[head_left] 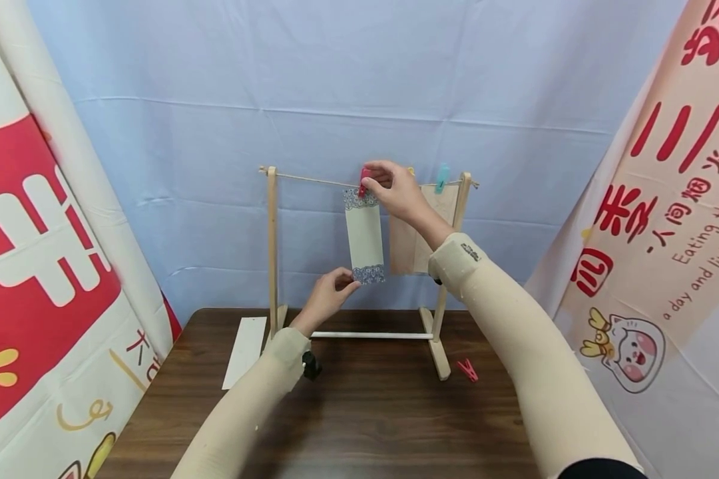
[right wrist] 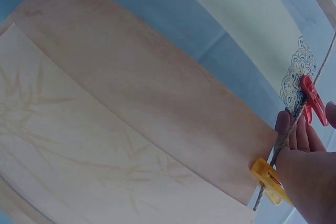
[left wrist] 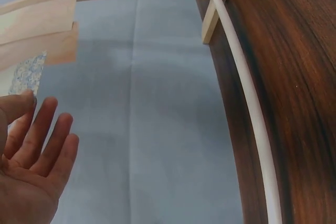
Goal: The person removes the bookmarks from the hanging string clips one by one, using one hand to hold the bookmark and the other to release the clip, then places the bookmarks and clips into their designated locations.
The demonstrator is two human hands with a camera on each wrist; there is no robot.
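Observation:
In the head view, a tall pale card (head_left: 364,234) with blue patterned bands at top and bottom hangs from a string (head_left: 317,179). A red clothespin (head_left: 362,183) sits at its top edge; the right wrist view shows this red clothespin (right wrist: 313,98) over the string and the card's patterned end. My right hand (head_left: 398,189) holds the clothespin, thumb in front and fingers curled about it. Below, my left hand (head_left: 329,296) pinches the card's lower left corner between thumb and forefinger. Its other fingers are spread in the left wrist view.
Wooden posts (head_left: 272,246) carry the string, with a white rod (head_left: 371,335) low between them. Tan sheets (head_left: 403,246) hang at right by yellow (right wrist: 266,177) and teal clothespins (head_left: 443,177). On the brown table (head_left: 383,412) lie a white strip (head_left: 243,352) and a pink clothespin (head_left: 467,370).

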